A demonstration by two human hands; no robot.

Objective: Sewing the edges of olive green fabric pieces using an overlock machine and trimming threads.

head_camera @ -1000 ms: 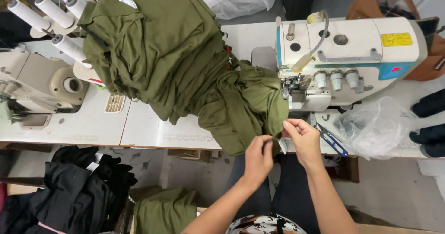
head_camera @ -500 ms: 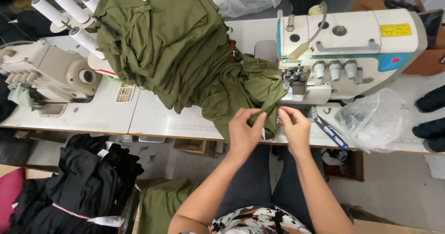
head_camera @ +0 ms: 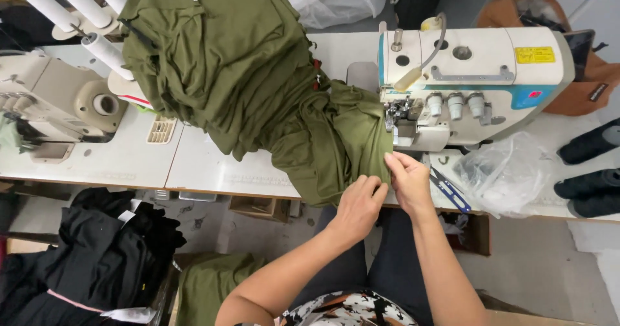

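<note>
An edge of green cloth (head_camera: 323, 138) is pinched between the fingers of the left hand (head_camera: 359, 204) and the right hand (head_camera: 408, 178), just in front of the sewing machine (head_camera: 471, 74). The rest of the cloth is heaped to the machine's left, and blue clippers (head_camera: 449, 190) are seen just beside the right hand.

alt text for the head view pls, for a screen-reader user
Both hands, left hand and right hand, pinch the edge of a piled olive-green fabric at a white sewing machine on a white table. Blue-handled snips lie beside the right hand.
</note>
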